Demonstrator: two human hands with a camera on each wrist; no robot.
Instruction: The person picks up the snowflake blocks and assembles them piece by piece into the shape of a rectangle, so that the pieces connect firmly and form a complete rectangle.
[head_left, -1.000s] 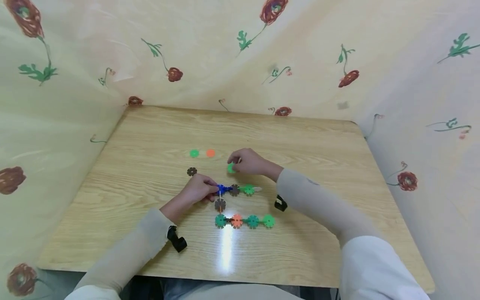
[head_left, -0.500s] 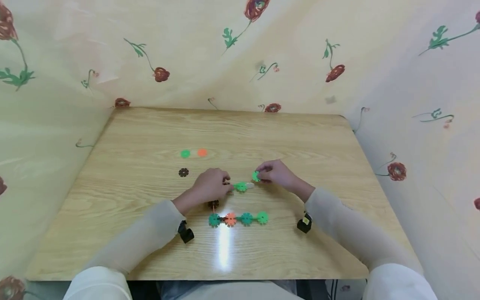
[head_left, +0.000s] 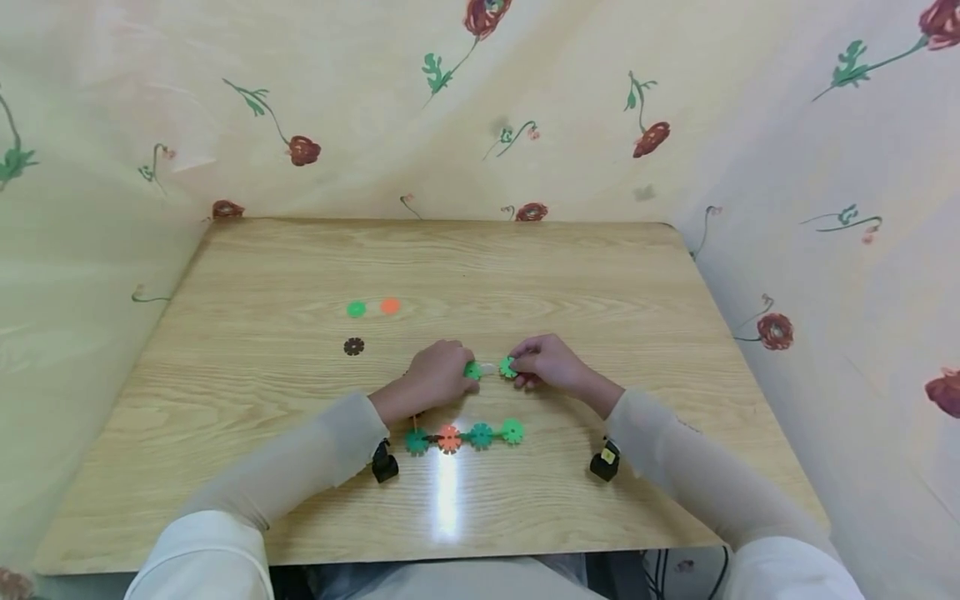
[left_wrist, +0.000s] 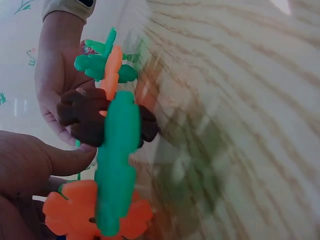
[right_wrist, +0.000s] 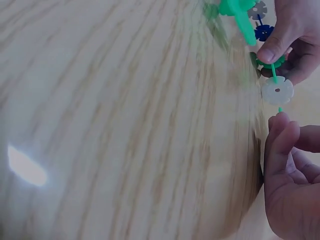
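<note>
My left hand [head_left: 441,371] pinches a green snowflake disc [right_wrist: 274,62] in the back row of a linked chain. Slotted edgewise beyond it is a translucent white disc [right_wrist: 278,91]. My right hand [head_left: 551,362] pinches another green disc [head_left: 507,367], right at the white disc's free edge. In the right wrist view, a blue disc [right_wrist: 264,33] and a grey one show behind the left fingers. The chain's front row has a teal disc [head_left: 416,442], an orange disc [head_left: 449,439], a second teal disc [head_left: 481,436] and a green end disc [head_left: 512,431].
Loose on the wooden table [head_left: 585,275] lie a green disc [head_left: 356,309], an orange disc [head_left: 390,307] and a dark brown disc [head_left: 354,346], left of and behind the hands. Flowered sheeting [head_left: 360,108] borders the table at the back and sides.
My left hand has shifted right along the chain, from the blue disc to the green one. The right hand has carried its green disc rightward and nearer, up to the white disc.
</note>
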